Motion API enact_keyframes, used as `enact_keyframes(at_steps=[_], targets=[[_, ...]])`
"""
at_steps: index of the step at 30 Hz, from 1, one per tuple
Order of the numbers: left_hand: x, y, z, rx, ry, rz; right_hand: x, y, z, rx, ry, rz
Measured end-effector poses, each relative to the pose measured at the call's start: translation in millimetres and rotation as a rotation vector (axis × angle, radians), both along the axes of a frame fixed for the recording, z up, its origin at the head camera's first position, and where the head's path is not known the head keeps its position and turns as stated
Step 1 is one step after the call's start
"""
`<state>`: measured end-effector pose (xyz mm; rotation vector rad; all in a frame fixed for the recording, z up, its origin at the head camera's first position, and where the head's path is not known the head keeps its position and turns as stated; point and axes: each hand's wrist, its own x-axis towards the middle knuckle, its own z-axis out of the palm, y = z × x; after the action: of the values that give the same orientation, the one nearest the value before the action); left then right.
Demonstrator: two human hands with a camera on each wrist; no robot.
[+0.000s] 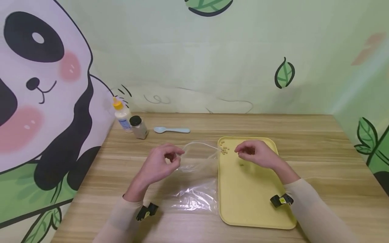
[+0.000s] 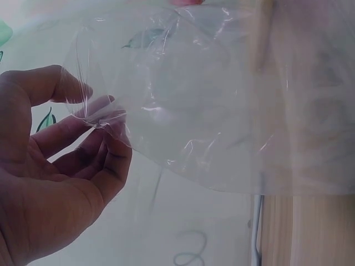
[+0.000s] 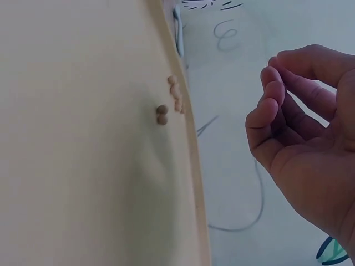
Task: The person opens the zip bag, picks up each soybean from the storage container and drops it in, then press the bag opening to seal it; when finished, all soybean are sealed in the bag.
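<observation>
In the head view my left hand point(image 1: 161, 162) holds a clear plastic bag point(image 1: 194, 199) by its edge. The left wrist view shows the film point(image 2: 183, 105) bunched at the fingers of that hand. The bag's lifted rim arcs over to the left border of the yellow tray point(image 1: 255, 202). Pale beans point(image 1: 224, 150) lie in the tray's far left corner. Above the tray, my right hand point(image 1: 258, 153) hovers with curled fingers and the fingertips together, showing nothing between them. Two darker beans point(image 3: 162, 114) show apart from the pale ones in the right wrist view.
A light blue spoon point(image 1: 172, 130) lies behind the bag. Left of it stand a squat jar point(image 1: 139, 128) with a black lid and a white bottle point(image 1: 123, 118) with a yellow nozzle cap. A painted wall point(image 1: 194, 67) closes off the table's back.
</observation>
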<state>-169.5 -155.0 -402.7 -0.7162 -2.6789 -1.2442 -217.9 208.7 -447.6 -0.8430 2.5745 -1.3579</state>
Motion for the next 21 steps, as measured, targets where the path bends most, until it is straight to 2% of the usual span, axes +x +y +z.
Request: enact_keyframes(at_steps=[8, 14, 21], targets=[[-0.3, -0.6, -1.3, -0.002, -0.005, -0.010, 3.8, 6, -12.3, 0.114, 0.024, -0.050], [0.1, -0.6, -1.7, -0.002, -0.006, -0.025, 3.9, 5, -16.4, 0.166, 0.027, -0.064], [0.0, -1.0, -1.6, 0.003, -0.013, -0.033, 5.7, 8, -21.7, 0.276, 0.021, -0.091]])
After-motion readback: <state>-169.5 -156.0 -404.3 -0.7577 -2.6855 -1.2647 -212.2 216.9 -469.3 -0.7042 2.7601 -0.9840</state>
